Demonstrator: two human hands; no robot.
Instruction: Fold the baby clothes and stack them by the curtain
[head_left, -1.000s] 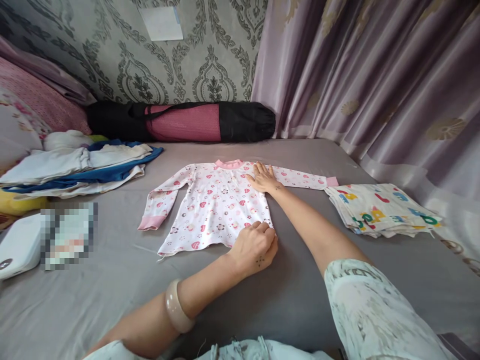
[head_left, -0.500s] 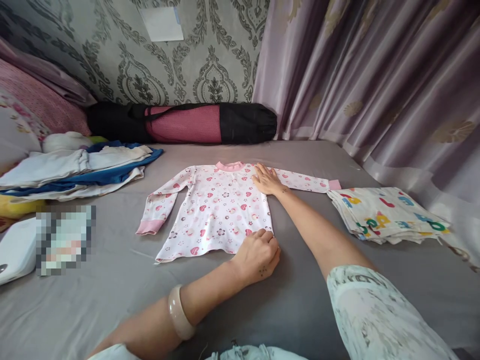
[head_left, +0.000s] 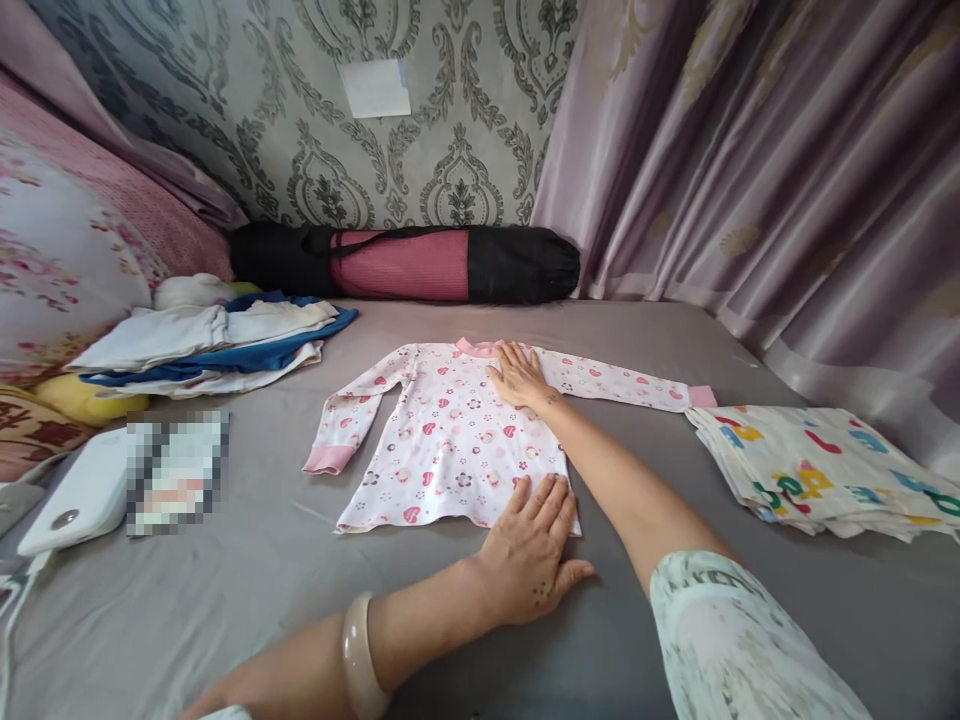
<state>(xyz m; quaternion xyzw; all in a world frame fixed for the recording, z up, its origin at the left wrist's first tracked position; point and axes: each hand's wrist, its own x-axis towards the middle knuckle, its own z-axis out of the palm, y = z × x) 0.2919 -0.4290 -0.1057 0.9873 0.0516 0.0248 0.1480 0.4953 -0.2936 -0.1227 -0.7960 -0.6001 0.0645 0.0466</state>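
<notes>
A small white long-sleeved shirt (head_left: 442, 440) with pink hearts and pink cuffs lies spread flat on the grey bed sheet (head_left: 247, 590). My left hand (head_left: 534, 548) lies flat with fingers spread on the shirt's lower right hem corner; a pale bangle sits on that wrist. My right hand (head_left: 516, 375) presses flat on the shirt's right shoulder, beside the pink collar. Neither hand grips anything.
A folded cloth with coloured letters (head_left: 817, 470) lies at the right. A pile of white and blue clothes (head_left: 210, 340) sits at the left, near floral pillows (head_left: 67, 260). A black-and-pink rolled bag (head_left: 405, 263) lies along the wall. A white device (head_left: 75, 495) rests at the left. Purple curtains (head_left: 750, 160) hang at the right.
My left hand has opened from a closed pinch on the hem to lying flat. The view has shifted, so everything sits lower and further right.
</notes>
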